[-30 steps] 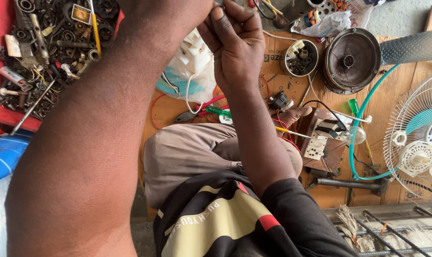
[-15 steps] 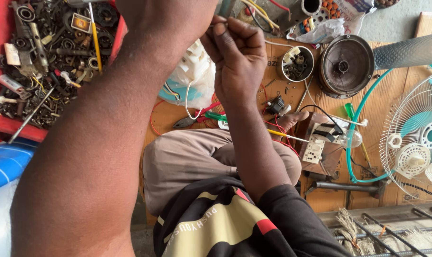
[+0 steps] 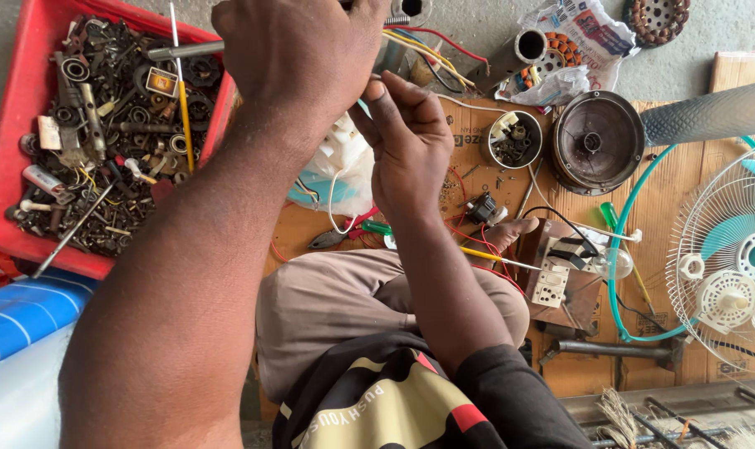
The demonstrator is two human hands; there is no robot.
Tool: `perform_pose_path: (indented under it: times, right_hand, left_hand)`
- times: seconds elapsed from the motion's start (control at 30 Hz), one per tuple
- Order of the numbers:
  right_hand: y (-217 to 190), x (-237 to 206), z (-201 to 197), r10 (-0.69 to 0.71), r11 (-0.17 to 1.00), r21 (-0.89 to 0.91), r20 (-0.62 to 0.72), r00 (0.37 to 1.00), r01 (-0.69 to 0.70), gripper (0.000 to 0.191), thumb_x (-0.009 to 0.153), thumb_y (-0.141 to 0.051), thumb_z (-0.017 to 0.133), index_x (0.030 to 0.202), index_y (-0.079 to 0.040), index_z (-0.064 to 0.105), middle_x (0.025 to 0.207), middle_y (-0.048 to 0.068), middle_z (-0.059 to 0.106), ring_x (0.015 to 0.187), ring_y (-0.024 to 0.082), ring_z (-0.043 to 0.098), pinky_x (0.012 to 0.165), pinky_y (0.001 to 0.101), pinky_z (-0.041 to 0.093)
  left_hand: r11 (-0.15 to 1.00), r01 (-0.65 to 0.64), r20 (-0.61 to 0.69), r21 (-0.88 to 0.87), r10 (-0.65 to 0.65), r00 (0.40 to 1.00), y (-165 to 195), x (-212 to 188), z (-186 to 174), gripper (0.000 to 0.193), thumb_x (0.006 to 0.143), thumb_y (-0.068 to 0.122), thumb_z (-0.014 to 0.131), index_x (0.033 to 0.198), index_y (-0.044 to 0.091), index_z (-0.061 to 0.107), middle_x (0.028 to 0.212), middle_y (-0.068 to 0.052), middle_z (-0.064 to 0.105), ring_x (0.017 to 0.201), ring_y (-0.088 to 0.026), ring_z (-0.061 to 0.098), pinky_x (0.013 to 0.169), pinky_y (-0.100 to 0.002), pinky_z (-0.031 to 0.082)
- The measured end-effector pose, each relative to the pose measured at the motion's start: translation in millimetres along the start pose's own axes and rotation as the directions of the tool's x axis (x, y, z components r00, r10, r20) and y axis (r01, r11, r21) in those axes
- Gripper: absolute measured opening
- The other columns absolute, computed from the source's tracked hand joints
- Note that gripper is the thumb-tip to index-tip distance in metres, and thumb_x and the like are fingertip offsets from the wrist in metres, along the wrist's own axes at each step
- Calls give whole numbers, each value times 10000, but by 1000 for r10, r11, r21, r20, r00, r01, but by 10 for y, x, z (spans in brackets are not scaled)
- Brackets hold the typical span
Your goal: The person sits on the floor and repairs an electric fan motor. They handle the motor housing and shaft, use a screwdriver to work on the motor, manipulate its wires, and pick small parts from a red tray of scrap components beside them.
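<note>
My left hand [image 3: 298, 50] is held up near the top of the view, closed around a small metal part [image 3: 398, 10] whose end sticks out past the fingers. Yellow and red wires [image 3: 431, 48] trail from it to the right. Just below it, my right hand [image 3: 407, 141] has its fingertips pinched together on a thin wire at the left hand's edge. What lies inside the left fist is hidden. Both hands hover above my lap and a cardboard sheet [image 3: 494, 179] on the floor.
A red tray [image 3: 28, 108] of metal scrap parts sits at left. On the cardboard lie a small bowl of parts [image 3: 515, 137], a dark round motor cover [image 3: 598, 141], red-handled pliers [image 3: 336, 237] and a green screwdriver [image 3: 610, 218]. A white fan guard [image 3: 731, 258] stands at right.
Both hands sit lower in the view and look larger, still pressed together. The right fingers keep pinching at the left hand's edge.
</note>
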State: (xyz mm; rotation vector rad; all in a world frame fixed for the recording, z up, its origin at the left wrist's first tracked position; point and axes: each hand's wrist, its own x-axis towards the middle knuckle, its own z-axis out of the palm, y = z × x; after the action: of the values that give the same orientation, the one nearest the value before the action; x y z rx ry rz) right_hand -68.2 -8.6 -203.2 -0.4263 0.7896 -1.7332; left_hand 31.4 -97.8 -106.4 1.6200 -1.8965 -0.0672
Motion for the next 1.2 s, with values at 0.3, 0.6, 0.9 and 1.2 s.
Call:
perform_pose_path:
  times: [0.3, 0.6, 0.9, 1.2]
  right_hand:
    - [130, -111, 49, 107, 990, -99, 30, 994, -104, 280, 1049, -24, 619, 1315, 61, 645, 1136, 130, 702, 1032, 211, 707, 951, 415, 635]
    - [130, 28, -6, 183, 982, -67, 69, 981, -179, 266, 1025, -58, 680, 1241, 96, 657, 1137, 136, 717, 1020, 207, 712, 969, 377, 615]
    - [-3, 160, -3, 291, 956, -3, 146, 945, -294, 176, 1011, -87, 683, 1126, 28, 615, 1081, 137, 708, 995, 259, 731, 950, 414, 615]
    - [29, 167, -73, 218, 966, 87, 240, 946, -245, 140, 1018, -15, 678, 1122, 63, 624, 1128, 163, 701, 1039, 301, 735, 1006, 475, 607]
  left_hand:
    - [971, 236, 147, 43, -240, 960, 48, 15, -81, 845, 888, 710, 817, 1317, 37, 540, 1265, -259, 523, 1087, -457, 599, 879, -567, 488]
    - [988, 145, 113, 59, -151, 982, 43, -7, -152, 806, 929, 709, 822, 1246, 24, 538, 1211, -227, 542, 1047, -425, 623, 872, -557, 493]
    - [976, 199, 176, 87, -212, 961, 85, -4, -206, 831, 901, 728, 793, 1265, 23, 543, 1230, -236, 531, 1055, -433, 613, 850, -558, 499]
    - [990, 126, 137, 61, -133, 982, 6, -48, -143, 839, 932, 726, 815, 1286, 14, 547, 1238, -234, 538, 1060, -420, 621, 857, -553, 499]
